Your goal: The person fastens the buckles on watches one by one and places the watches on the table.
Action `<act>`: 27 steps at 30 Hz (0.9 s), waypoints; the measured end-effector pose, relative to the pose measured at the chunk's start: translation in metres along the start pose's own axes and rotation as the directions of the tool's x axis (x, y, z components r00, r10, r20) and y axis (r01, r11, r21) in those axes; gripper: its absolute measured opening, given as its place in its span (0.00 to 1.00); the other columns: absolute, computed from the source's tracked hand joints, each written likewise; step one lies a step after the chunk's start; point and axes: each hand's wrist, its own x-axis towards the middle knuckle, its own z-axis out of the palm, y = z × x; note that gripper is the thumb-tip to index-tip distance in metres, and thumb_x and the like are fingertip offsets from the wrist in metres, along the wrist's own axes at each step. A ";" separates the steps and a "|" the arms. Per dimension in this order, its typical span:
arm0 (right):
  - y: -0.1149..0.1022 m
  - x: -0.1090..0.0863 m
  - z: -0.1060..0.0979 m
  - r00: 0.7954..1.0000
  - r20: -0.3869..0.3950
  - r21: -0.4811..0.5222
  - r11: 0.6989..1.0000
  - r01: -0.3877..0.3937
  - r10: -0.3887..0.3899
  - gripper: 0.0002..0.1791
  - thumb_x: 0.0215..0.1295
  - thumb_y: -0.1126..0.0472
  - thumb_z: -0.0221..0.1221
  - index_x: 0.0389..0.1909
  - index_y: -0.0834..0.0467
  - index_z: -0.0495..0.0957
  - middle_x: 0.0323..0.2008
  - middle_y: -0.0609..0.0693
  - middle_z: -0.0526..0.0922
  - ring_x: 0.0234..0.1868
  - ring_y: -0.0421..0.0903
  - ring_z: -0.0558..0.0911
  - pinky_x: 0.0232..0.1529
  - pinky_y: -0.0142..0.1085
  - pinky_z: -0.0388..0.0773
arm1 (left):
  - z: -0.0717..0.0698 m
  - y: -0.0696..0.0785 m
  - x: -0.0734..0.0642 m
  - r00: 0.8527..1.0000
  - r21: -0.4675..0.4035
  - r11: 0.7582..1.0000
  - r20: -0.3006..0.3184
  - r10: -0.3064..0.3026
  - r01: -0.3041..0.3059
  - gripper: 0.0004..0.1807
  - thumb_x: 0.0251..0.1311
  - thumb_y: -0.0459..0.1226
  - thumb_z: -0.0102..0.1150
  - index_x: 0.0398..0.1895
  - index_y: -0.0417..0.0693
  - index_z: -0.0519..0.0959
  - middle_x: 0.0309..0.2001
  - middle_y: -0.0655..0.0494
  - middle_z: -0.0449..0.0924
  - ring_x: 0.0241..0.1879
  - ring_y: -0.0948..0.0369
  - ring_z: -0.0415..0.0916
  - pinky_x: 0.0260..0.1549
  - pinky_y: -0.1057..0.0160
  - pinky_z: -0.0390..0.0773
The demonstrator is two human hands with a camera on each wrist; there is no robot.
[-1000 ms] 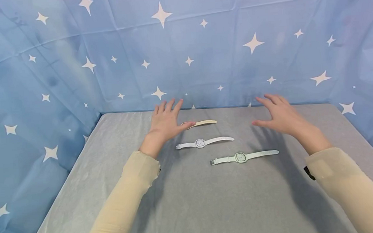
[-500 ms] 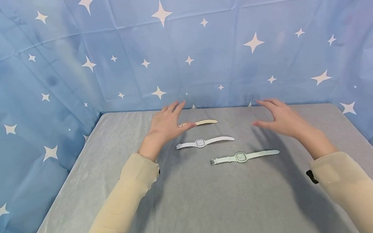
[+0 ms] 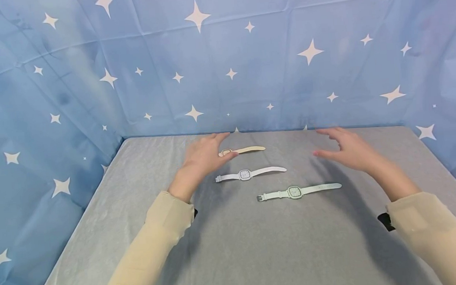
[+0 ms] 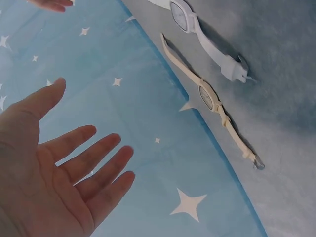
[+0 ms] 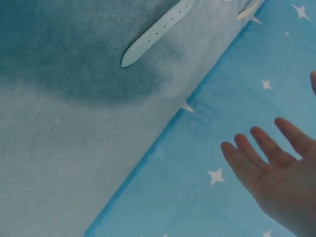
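Observation:
Three wristwatches lie stretched out on the grey cloth. The cream watch (image 3: 251,149) is farthest back, a white watch (image 3: 245,175) lies in the middle, and a pale green watch (image 3: 295,192) is nearest. My left hand (image 3: 202,155) hovers in the air with fingers spread and holds nothing; its thumb overlaps the cream watch in the head view. In the left wrist view the cream watch (image 4: 206,97) shows whole, beyond the bare palm. My right hand (image 3: 349,148) is held up to the right of the watches, thumb apart from the fingers. Its palm (image 5: 291,190) is bare in the right wrist view.
A grey cloth-covered table (image 3: 283,249) spreads under both arms. Behind it and along the left hangs a blue curtain (image 3: 245,48) with white stars, meeting the table's back edge. Both sleeves are beige, and a black strap (image 3: 386,222) shows at the right cuff.
Both hands have lowered slightly, their fingertips dropping toward the table's back edge in the head view. The right hand has shifted a little to the right. The watches have stayed in place.

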 end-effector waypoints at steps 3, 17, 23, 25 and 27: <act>0.000 -0.003 0.001 1.000 0.008 0.041 0.999 0.002 -0.002 0.41 0.67 0.45 0.62 0.74 0.63 0.60 0.71 0.68 0.65 0.66 0.71 0.69 0.59 0.66 0.70 | 0.000 0.001 -0.002 1.000 -0.053 0.999 0.011 0.008 -0.008 0.35 0.65 0.62 0.55 0.73 0.62 0.67 0.69 0.58 0.73 0.65 0.51 0.75 0.53 0.49 0.80; -0.002 -0.020 0.009 1.000 0.005 0.205 0.979 0.022 -0.024 0.32 0.68 0.53 0.62 0.68 0.65 0.69 0.67 0.66 0.72 0.63 0.68 0.75 0.62 0.60 0.72 | 0.004 0.011 -0.011 0.990 -0.338 0.941 0.127 0.067 -0.021 0.25 0.66 0.50 0.61 0.64 0.54 0.77 0.57 0.56 0.84 0.56 0.59 0.82 0.57 0.56 0.78; -0.002 -0.028 0.014 0.999 0.004 0.225 0.973 0.042 -0.044 0.29 0.68 0.55 0.62 0.66 0.65 0.71 0.66 0.65 0.74 0.61 0.66 0.77 0.61 0.57 0.73 | 0.009 0.018 -0.017 0.982 -0.424 0.903 0.129 0.141 -0.075 0.22 0.66 0.46 0.62 0.61 0.48 0.78 0.54 0.53 0.85 0.54 0.58 0.83 0.56 0.59 0.79; -0.001 -0.030 0.017 0.999 0.009 0.233 0.971 0.048 -0.052 0.28 0.69 0.56 0.61 0.65 0.65 0.71 0.65 0.65 0.75 0.61 0.67 0.78 0.61 0.57 0.73 | 0.012 0.020 -0.018 0.978 -0.465 0.882 0.139 0.158 -0.076 0.21 0.66 0.44 0.62 0.60 0.48 0.79 0.53 0.53 0.85 0.54 0.58 0.83 0.55 0.60 0.79; 0.000 -0.032 0.019 0.998 0.014 0.239 0.970 0.053 -0.058 0.27 0.69 0.57 0.61 0.65 0.65 0.72 0.64 0.66 0.75 0.61 0.67 0.78 0.60 0.57 0.73 | 0.016 0.023 -0.019 0.974 -0.501 0.863 0.151 0.169 -0.072 0.21 0.66 0.44 0.62 0.60 0.47 0.79 0.53 0.53 0.86 0.54 0.58 0.82 0.54 0.61 0.79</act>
